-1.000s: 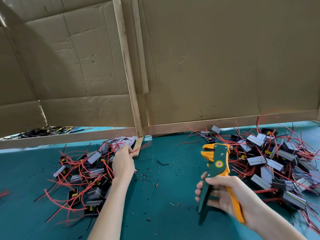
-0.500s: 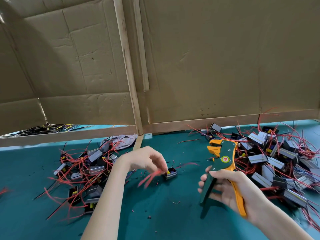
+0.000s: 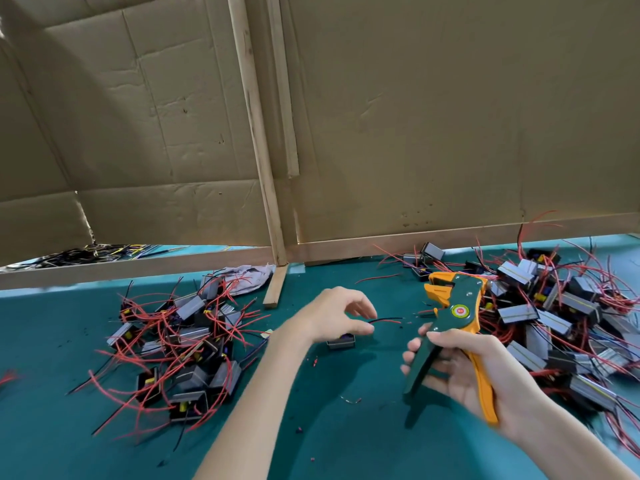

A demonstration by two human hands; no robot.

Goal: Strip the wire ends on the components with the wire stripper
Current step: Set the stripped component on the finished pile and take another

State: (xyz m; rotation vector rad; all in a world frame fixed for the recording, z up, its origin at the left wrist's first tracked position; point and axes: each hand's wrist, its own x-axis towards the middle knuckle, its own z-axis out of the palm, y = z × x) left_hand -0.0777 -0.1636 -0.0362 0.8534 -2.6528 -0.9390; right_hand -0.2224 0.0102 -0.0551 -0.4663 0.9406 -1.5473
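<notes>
The right hand (image 3: 464,372) grips one wire stripper (image 3: 452,315), its fingers curled round the green handle and the orange handle lying across the palm; the two handles stand spread apart and the tool's orange head points up and away from the person. Just to its left, the left hand (image 3: 332,313) hovers low over the table (image 3: 346,445) with its fingers curled. One black wire (image 3: 386,320) runs from the thumb tip toward the stripper, but I cannot tell whether thumb and finger actually pinch it or only touch it. One single component (image 3: 341,341), a small grey and black block, sits right below that hand, apart from the rest. There are two heaps of the same blocks, all trailing red and black wires: a left heap (image 3: 187,341) beside the left forearm and a larger right heap (image 3: 554,317) behind and beside the stripper. A few small wire scraps (image 3: 349,400) lie on the green surface between the arms. One crumpled rag (image 3: 247,277) lies at the far edge of the left heap. Behind everything stands a cardboard wall (image 3: 450,116) braced by two upright wooden strips (image 3: 252,133), and one bundle of dark wires (image 3: 86,252) shows beyond its lower left edge.
</notes>
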